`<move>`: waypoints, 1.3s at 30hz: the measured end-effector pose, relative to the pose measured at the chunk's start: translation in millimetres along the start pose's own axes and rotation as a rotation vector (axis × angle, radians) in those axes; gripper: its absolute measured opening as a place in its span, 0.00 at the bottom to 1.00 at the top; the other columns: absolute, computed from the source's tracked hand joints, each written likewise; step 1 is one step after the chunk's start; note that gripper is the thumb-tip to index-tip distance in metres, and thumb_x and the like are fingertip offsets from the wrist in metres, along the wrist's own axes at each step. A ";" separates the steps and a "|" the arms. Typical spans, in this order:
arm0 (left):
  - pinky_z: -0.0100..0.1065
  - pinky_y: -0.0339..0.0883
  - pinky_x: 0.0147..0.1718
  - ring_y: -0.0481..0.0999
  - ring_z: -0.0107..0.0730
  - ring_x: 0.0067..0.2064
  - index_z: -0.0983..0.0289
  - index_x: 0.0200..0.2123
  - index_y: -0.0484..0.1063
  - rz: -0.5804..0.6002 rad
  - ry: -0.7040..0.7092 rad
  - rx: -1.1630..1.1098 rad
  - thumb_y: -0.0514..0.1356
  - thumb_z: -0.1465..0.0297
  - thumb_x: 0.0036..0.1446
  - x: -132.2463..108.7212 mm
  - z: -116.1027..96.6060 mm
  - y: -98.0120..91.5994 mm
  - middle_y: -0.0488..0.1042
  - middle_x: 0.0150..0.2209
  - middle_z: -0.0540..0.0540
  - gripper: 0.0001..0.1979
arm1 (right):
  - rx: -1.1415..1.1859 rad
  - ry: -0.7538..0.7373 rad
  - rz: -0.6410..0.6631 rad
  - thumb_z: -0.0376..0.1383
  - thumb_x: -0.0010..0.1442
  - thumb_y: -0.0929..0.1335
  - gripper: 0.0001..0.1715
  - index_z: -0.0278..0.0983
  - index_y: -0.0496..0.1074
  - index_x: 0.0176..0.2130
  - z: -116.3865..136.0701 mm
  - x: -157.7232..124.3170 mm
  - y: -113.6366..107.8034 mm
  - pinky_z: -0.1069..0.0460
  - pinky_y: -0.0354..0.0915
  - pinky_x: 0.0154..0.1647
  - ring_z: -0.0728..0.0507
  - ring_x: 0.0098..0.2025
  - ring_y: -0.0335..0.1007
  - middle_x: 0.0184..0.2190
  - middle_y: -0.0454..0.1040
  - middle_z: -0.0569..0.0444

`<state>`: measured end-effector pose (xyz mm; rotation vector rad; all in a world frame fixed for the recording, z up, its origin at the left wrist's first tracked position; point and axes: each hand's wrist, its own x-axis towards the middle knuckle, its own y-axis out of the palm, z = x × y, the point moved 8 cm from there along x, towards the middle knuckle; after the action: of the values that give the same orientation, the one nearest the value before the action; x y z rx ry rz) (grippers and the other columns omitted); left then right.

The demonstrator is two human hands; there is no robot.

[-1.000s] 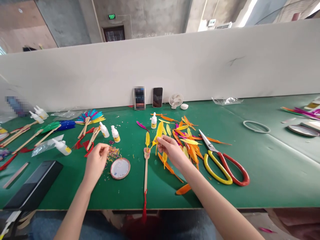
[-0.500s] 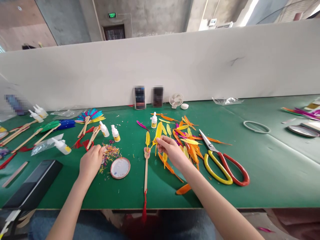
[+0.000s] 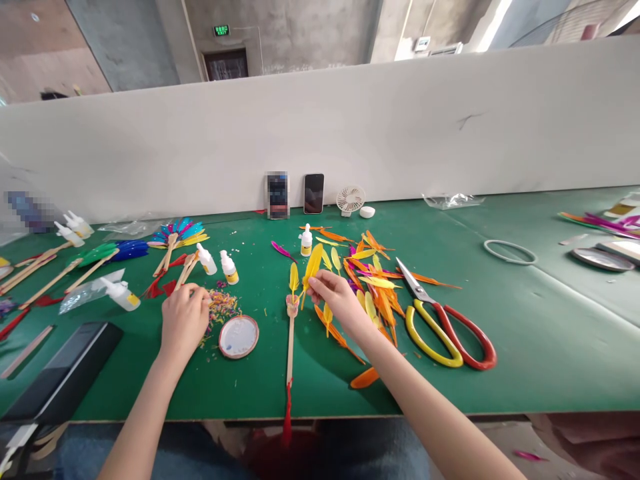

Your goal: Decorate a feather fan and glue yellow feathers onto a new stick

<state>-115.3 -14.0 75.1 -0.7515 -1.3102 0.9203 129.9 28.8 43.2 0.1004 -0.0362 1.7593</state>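
Note:
My right hand [image 3: 330, 293] pinches a yellow feather [image 3: 313, 263] close to the head of a wooden stick [image 3: 291, 347]. A smaller yellow feather [image 3: 294, 277] stands up from that stick's pinkish head, and a red tassel [image 3: 287, 417] hangs off its lower end over the table edge. My left hand [image 3: 185, 317] rests at a heap of tiny coloured clippings [image 3: 223, 305], fingers curled down; whatever is between the fingertips is hidden. Beside the heap lies a round lid with white residue [image 3: 239, 337]. Loose orange, yellow and magenta feathers [image 3: 385, 303] spread beyond my right hand.
Large scissors [image 3: 435, 327] with yellow and red handles lie at right. White dropper bottles [image 3: 306, 241] stand about. Finished-looking feather fans [image 3: 183, 230] lie left, near a black box [image 3: 65, 367]. Phones [image 3: 314, 193] and a small fan [image 3: 350, 199] lean by the white partition [image 3: 400, 133].
My left hand has shifted slightly over the clippings, its fingers now less tightly closed. My right hand still holds the yellow feather at almost the same place.

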 end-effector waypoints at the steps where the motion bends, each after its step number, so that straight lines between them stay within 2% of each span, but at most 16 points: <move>1: 0.38 0.58 0.32 0.69 0.44 0.36 0.63 0.25 0.67 -0.011 0.003 -0.018 0.49 0.70 0.53 0.7 -2.2 -0.9 0.71 0.35 0.60 0.09 | -0.008 -0.012 0.000 0.44 0.49 0.64 0.15 0.37 0.60 0.21 0.9 0.4 0.1 0.54 0.56 0.25 0.52 0.21 0.58 0.18 0.63 0.59; 4: 0.39 0.59 0.33 0.68 0.41 0.34 0.63 0.21 0.64 -0.030 0.042 -0.161 0.49 0.67 0.54 3.3 -18.2 -3.9 0.70 0.31 0.58 0.12 | -0.030 -0.034 0.015 0.43 0.49 0.64 0.14 0.37 0.60 0.20 3.4 0.2 2.5 0.54 0.55 0.24 0.52 0.20 0.57 0.18 0.63 0.59; 6: 0.38 0.59 0.35 0.68 0.40 0.36 0.63 0.23 0.65 -0.026 0.063 -0.328 0.48 0.70 0.53 5.3 -35.6 -6.9 0.70 0.31 0.58 0.10 | -0.022 -0.027 0.042 0.42 0.49 0.64 0.13 0.37 0.61 0.20 4.0 -1.0 5.9 0.54 0.55 0.24 0.52 0.20 0.57 0.18 0.64 0.58; 8: 0.37 0.60 0.37 0.68 0.37 0.37 0.63 0.28 0.65 0.029 0.092 -0.554 0.48 0.72 0.53 7.1 -59.0 -8.4 0.70 0.32 0.56 0.08 | -0.007 -0.013 0.066 0.42 0.49 0.64 0.13 0.37 0.62 0.21 4.2 -2.6 9.3 0.54 0.56 0.25 0.52 0.21 0.57 0.19 0.65 0.58; 12: 0.32 0.61 0.35 0.69 0.32 0.34 0.62 0.30 0.67 0.354 0.112 -0.928 0.51 0.65 0.54 6.7 -111.2 0.7 0.70 0.31 0.52 0.08 | 0.001 -0.009 0.120 0.42 0.48 0.65 0.13 0.37 0.62 0.20 6.8 -4.7 15.9 0.54 0.56 0.25 0.52 0.20 0.57 0.17 0.63 0.59; 14: 0.31 0.61 0.32 0.69 0.31 0.33 0.62 0.30 0.67 0.485 0.079 -1.087 0.51 0.63 0.53 5.5 -128.6 5.4 0.71 0.30 0.51 0.10 | 0.004 -0.021 0.151 0.43 0.48 0.65 0.14 0.37 0.62 0.20 8.3 -4.9 18.7 0.54 0.56 0.24 0.52 0.20 0.57 0.15 0.62 0.60; 16: 0.29 0.60 0.30 0.68 0.30 0.31 0.63 0.29 0.66 0.552 0.057 -1.185 0.52 0.61 0.53 6.0 -138.1 9.5 0.70 0.27 0.49 0.11 | 0.008 -0.028 0.154 0.44 0.48 0.65 0.14 0.37 0.63 0.21 8.1 -4.3 18.8 0.54 0.56 0.24 0.51 0.20 0.57 0.15 0.61 0.61; 19: 0.28 0.58 0.27 0.67 0.29 0.28 0.63 0.26 0.65 0.530 -0.014 -1.254 0.54 0.61 0.51 11.6 -134.3 16.7 0.68 0.24 0.48 0.11 | -0.058 -0.032 0.057 0.43 0.51 0.63 0.11 0.37 0.62 0.26 4.6 -2.8 10.9 0.54 0.55 0.23 0.51 0.20 0.58 0.17 0.62 0.60; 21: 0.28 0.57 0.25 0.65 0.28 0.25 0.63 0.23 0.64 0.459 -0.120 -1.308 0.55 0.61 0.49 17.0 -122.1 22.2 0.66 0.21 0.47 0.11 | -0.231 -0.059 -0.030 0.40 0.54 0.61 0.08 0.38 0.62 0.27 3.6 -3.8 5.9 0.55 0.54 0.23 0.50 0.20 0.58 0.18 0.62 0.60; 22: 0.28 0.56 0.25 0.65 0.27 0.25 0.63 0.22 0.63 0.417 -0.178 -1.342 0.56 0.61 0.48 19.2 -115.1 24.8 0.65 0.21 0.47 0.11 | -0.354 -0.080 -0.030 0.39 0.54 0.61 0.07 0.38 0.62 0.27 3.5 -5.2 8.1 0.55 0.53 0.23 0.50 0.20 0.59 0.18 0.62 0.59; 23: 0.28 0.57 0.25 0.65 0.27 0.24 0.63 0.22 0.64 0.378 -0.231 -1.378 0.57 0.61 0.47 20.9 -108.6 27.3 0.65 0.20 0.47 0.12 | -0.491 -0.105 0.008 0.38 0.55 0.61 0.06 0.38 0.62 0.28 2.9 -6.9 14.2 0.54 0.53 0.23 0.49 0.21 0.60 0.18 0.63 0.59; 26: 0.28 0.57 0.25 0.65 0.27 0.23 0.64 0.22 0.66 0.297 -0.334 -1.470 0.57 0.59 0.46 22.8 -95.7 33.3 0.65 0.19 0.48 0.13 | -0.880 -0.150 0.244 0.38 0.55 0.62 0.05 0.39 0.65 0.30 -7.3 -15.1 42.3 0.54 0.50 0.23 0.45 0.24 0.66 0.20 0.69 0.55; 29: 0.28 0.57 0.24 0.64 0.25 0.23 0.64 0.22 0.67 0.275 -0.363 -1.511 0.58 0.59 0.45 21.7 -92.0 37.0 0.65 0.19 0.48 0.13 | -1.109 -0.149 0.351 0.38 0.54 0.64 0.06 0.38 0.66 0.32 -17.3 -21.3 56.1 0.54 0.49 0.22 0.42 0.28 0.69 0.26 0.73 0.51; 32: 0.27 0.57 0.23 0.64 0.24 0.23 0.64 0.22 0.68 0.268 -0.379 -1.530 0.59 0.60 0.44 19.9 -91.2 38.8 0.66 0.20 0.48 0.13 | -1.190 -0.145 0.363 0.34 0.55 0.62 0.05 0.38 0.67 0.32 -21.5 -22.5 59.7 0.54 0.50 0.23 0.42 0.29 0.70 0.28 0.74 0.50; 35: 0.27 0.57 0.23 0.63 0.24 0.23 0.65 0.22 0.69 0.267 -0.422 -1.562 0.59 0.59 0.44 17.6 -90.0 40.6 0.65 0.19 0.48 0.13 | -1.220 -0.127 0.335 0.29 0.53 0.59 0.10 0.36 0.67 0.35 -23.6 -21.4 58.7 0.54 0.50 0.23 0.43 0.28 0.70 0.27 0.74 0.50; 39: 0.27 0.59 0.26 0.64 0.23 0.24 0.65 0.23 0.69 0.240 -0.469 -1.658 0.60 0.61 0.44 16.3 -87.8 40.1 0.65 0.20 0.48 0.13 | -1.201 -0.126 0.187 0.27 0.50 0.58 0.20 0.33 0.62 0.44 -18.4 -18.4 50.6 0.54 0.49 0.21 0.43 0.24 0.69 0.24 0.74 0.51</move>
<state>-33.3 22.8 36.2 -2.0340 -2.3693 -0.0726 82.9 2.7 24.9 -0.6798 -1.1936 1.6493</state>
